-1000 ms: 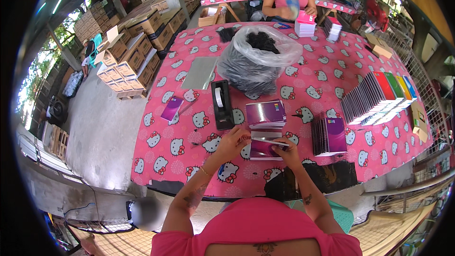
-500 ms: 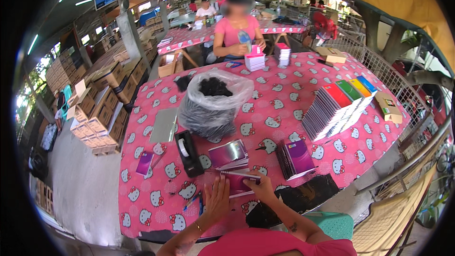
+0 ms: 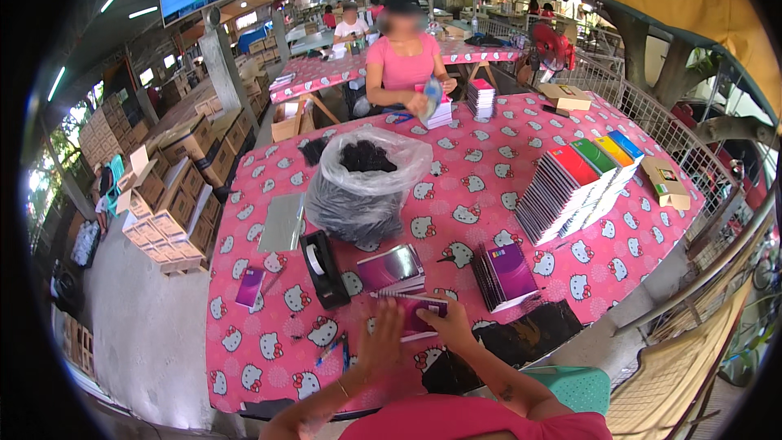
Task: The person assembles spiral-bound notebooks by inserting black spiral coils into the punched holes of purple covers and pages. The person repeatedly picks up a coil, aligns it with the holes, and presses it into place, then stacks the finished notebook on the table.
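A purple notebook [image 3: 417, 319] lies near the table's front edge, in front of me. My left hand [image 3: 381, 342] rests on its left side with fingers stretched out, slightly blurred. At its right upper edge, my right hand [image 3: 450, 324] pinches the notebook between thumb and fingers. Just beyond is a small stack of purple notebooks [image 3: 393, 269] with a shiny top cover. To the right stands a pile of purple notebooks with black coil binding [image 3: 509, 270]. A black tape dispenser [image 3: 327, 277] stands left of the stack.
A clear plastic bag of black coils [image 3: 362, 204] stands mid-table. Colourful notebook stacks [image 3: 578, 183] rise at the right. Pens [image 3: 336, 349], a purple booklet [image 3: 250, 287] and a clear sheet [image 3: 282, 222] lie left. A dark board [image 3: 529, 338] lies front right. A co-worker [image 3: 403, 65] handles notebooks opposite.
My left hand has shifted slightly right over the notebook. My right hand keeps its pinch at the edge. Across the table, the co-worker's hand has moved over their stack.
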Demonstrator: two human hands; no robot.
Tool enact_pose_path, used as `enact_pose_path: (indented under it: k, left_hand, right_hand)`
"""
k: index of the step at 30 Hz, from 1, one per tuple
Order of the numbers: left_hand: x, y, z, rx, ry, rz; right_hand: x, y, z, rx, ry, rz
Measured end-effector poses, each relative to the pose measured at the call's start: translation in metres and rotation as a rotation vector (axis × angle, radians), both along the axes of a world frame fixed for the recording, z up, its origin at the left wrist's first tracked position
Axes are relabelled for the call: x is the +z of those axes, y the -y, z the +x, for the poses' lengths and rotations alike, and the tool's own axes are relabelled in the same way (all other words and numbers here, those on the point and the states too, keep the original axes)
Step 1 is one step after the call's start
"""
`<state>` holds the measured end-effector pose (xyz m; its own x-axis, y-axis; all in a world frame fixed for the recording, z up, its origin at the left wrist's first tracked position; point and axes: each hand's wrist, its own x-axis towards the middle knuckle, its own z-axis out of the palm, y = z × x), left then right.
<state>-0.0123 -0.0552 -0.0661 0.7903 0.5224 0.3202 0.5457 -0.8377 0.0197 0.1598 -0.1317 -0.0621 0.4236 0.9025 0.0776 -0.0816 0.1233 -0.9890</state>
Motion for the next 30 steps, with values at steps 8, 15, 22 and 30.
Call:
enact_pose_path:
  k: [8,15,22,30]
  left_hand:
    - [0.014,0.015,0.008,-0.13,0.048,0.077]
    - [0.001,0.007,0.009,-0.083,0.129,0.039]
    - [0.042,0.005,0.026,-0.065,0.124,0.014]
    - [0.029,0.013,0.028,-0.121,0.174,0.024]
  right_hand:
    - [0.002,0.003,0.004,0.064,-0.112,-0.075]
    - [0.008,0.004,0.004,0.164,-0.127,-0.063]
    - [-0.007,0.001,-0.004,0.186,-0.125,0.003]
    - [-0.009,-0.006,-0.001,0.143,-0.062,0.015]
